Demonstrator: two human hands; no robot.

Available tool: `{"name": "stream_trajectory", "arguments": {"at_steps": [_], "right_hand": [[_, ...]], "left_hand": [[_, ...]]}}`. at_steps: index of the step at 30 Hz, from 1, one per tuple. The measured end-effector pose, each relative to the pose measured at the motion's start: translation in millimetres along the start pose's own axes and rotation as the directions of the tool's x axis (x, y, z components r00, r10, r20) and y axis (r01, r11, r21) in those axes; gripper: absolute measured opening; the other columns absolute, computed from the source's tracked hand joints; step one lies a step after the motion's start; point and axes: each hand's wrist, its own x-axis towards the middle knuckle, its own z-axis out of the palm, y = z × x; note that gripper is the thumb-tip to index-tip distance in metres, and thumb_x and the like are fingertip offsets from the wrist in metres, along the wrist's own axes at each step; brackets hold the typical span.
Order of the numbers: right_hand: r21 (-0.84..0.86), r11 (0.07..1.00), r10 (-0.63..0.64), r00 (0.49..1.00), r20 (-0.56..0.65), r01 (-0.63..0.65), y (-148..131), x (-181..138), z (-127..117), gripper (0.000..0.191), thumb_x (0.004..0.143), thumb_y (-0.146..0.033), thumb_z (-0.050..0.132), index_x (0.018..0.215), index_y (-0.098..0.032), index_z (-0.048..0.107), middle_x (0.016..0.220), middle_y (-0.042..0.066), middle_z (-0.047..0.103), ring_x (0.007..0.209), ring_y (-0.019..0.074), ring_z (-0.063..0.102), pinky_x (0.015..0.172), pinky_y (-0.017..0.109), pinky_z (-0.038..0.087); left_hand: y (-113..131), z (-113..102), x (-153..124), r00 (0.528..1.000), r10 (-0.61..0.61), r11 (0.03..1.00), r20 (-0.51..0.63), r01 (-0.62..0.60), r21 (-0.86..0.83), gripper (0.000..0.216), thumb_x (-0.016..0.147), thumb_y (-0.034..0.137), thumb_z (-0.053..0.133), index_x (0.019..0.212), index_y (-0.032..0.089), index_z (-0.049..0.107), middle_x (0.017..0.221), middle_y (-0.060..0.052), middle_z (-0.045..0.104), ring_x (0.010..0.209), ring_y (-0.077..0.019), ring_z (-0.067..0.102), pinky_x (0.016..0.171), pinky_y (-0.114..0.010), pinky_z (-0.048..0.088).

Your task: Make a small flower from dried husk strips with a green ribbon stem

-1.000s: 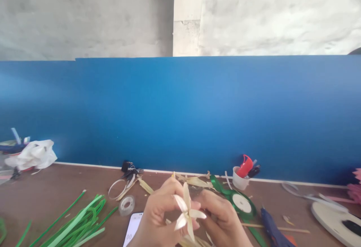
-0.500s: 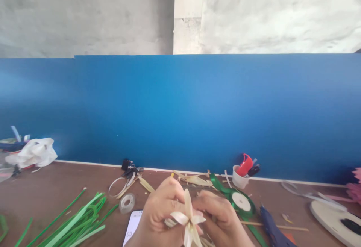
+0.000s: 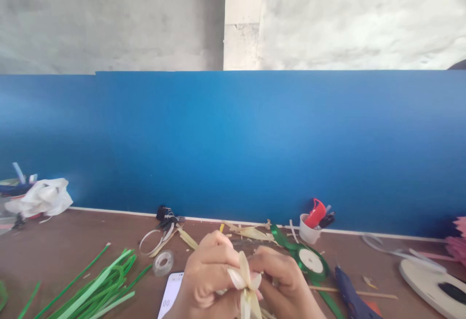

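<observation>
A cream flower with narrow pointed petals, looking like dried husk (image 3: 246,282), is held between my two hands at the bottom centre. My left hand (image 3: 211,275) curls closed around the flower's left side. From the right, the bent fingers of my right hand (image 3: 282,280) close in on the flower's base; the fingertips are partly hidden behind the petals. Behind the hands lie strips of dry husk (image 3: 251,232). Close to my right hand is a spool of green ribbon (image 3: 310,260). A phone (image 3: 170,292) rests beside my left wrist.
Green pipe cleaners (image 3: 98,285) spread at the left, near a roll of clear tape (image 3: 162,263). A white cup with pens (image 3: 309,231) stands by the blue partition (image 3: 233,144). On the right are a glue gun (image 3: 351,294), a thin stick (image 3: 378,294) and a round cream object (image 3: 429,287).
The flower has tipped and shifted slightly right and down, its side petals now looking narrower. My left hand's fingers have rolled a little to the right around it.
</observation>
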Motion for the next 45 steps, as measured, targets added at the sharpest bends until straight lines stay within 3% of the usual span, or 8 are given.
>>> {"name": "stream_trajectory", "arguments": {"at_steps": [5,9,12,18,27,35,40,45], "right_hand": [[-0.002,1.000,0.017,0.998,-0.055,-0.018,-1.2,1.2,1.8,0.022,0.085,-0.021,0.057,0.068,-0.019,0.071,0.056,-0.002,0.052,0.051,0.0112,0.048,0.050,0.021,0.036],[-0.020,0.999,0.030,0.997,-0.070,-0.031,-0.9,0.0,3.8,0.025,0.087,-0.025,0.055,0.069,-0.020,0.072,0.056,0.000,0.057,0.054,0.0130,0.050,0.051,0.022,0.040],[0.003,0.991,0.134,0.978,-0.161,-0.135,0.3,-2.9,8.4,0.022,0.085,-0.031,0.059,0.072,-0.021,0.073,0.060,0.002,0.066,0.055,0.0152,0.056,0.054,0.023,0.045],[0.155,0.935,0.355,0.850,-0.389,-0.319,2.9,-6.2,21.6,0.033,0.079,-0.050,0.063,0.074,-0.020,0.075,0.063,0.005,0.072,0.051,0.0176,0.059,0.049,0.025,0.047],[0.174,0.922,0.379,0.899,-0.217,-0.346,8.6,-1.4,29.0,0.026,0.079,-0.042,0.063,0.074,-0.019,0.074,0.061,0.003,0.070,0.053,0.0162,0.058,0.049,0.023,0.045],[0.269,0.899,0.387,0.913,-0.125,-0.345,18.8,1.2,33.0,0.023,0.079,-0.037,0.063,0.069,-0.017,0.072,0.057,0.002,0.067,0.053,0.0153,0.058,0.051,0.023,0.046],[0.406,0.849,0.429,0.890,-0.152,-0.340,19.2,4.1,25.7,0.032,0.076,-0.048,0.068,0.071,-0.016,0.070,0.057,0.002,0.066,0.051,0.0143,0.059,0.050,0.023,0.049],[0.402,0.845,0.438,0.887,-0.148,-0.351,20.0,7.0,16.4,0.041,0.071,-0.056,0.069,0.073,-0.015,0.071,0.063,0.006,0.069,0.055,0.0178,0.063,0.052,0.027,0.053]], "left_hand": [[-2.9,0.1,-1.0,0.998,-0.063,0.991,0.014,0.064,-0.116,0.019,0.077,0.010,0.069,0.087,0.025,0.072,0.066,-0.004,0.065,0.065,-0.0168,0.051,0.058,-0.029,0.044],[-3.9,2.7,-1.6,0.964,-0.256,0.938,0.070,0.265,-0.224,0.013,0.078,0.025,0.070,0.089,0.029,0.076,0.070,-0.004,0.065,0.069,-0.0186,0.053,0.062,-0.030,0.044],[-7.0,8.5,-4.7,0.906,-0.422,0.860,0.030,0.411,-0.302,0.020,0.071,0.031,0.075,0.090,0.028,0.075,0.082,-0.005,0.068,0.079,-0.0216,0.057,0.072,-0.033,0.046],[-18.1,28.7,-9.8,0.727,-0.678,0.704,-0.112,0.596,-0.386,0.010,0.071,0.028,0.072,0.080,0.023,0.072,0.084,-0.004,0.068,0.078,-0.0199,0.055,0.074,-0.032,0.042],[-26.6,25.7,-7.3,0.696,-0.695,0.700,-0.177,0.600,-0.388,0.017,0.079,0.033,0.066,0.068,0.020,0.067,0.078,-0.003,0.061,0.078,-0.0191,0.052,0.075,-0.030,0.040],[-20.2,21.4,-5.5,0.746,-0.637,0.748,-0.196,0.536,-0.392,0.012,0.079,0.031,0.067,0.080,0.022,0.074,0.091,-0.006,0.066,0.094,-0.0224,0.060,0.087,-0.032,0.043],[-25.6,20.8,-5.6,0.688,-0.701,0.696,-0.189,0.603,-0.390,0.021,0.082,0.035,0.062,0.091,0.020,0.075,0.099,-0.008,0.068,0.097,-0.0233,0.061,0.085,-0.031,0.046],[-32.6,23.6,-4.7,0.642,-0.728,0.675,-0.241,0.610,-0.415,0.021,0.075,0.037,0.069,0.068,0.018,0.072,0.088,-0.007,0.068,0.085,-0.0211,0.061,0.077,-0.029,0.045]]}}
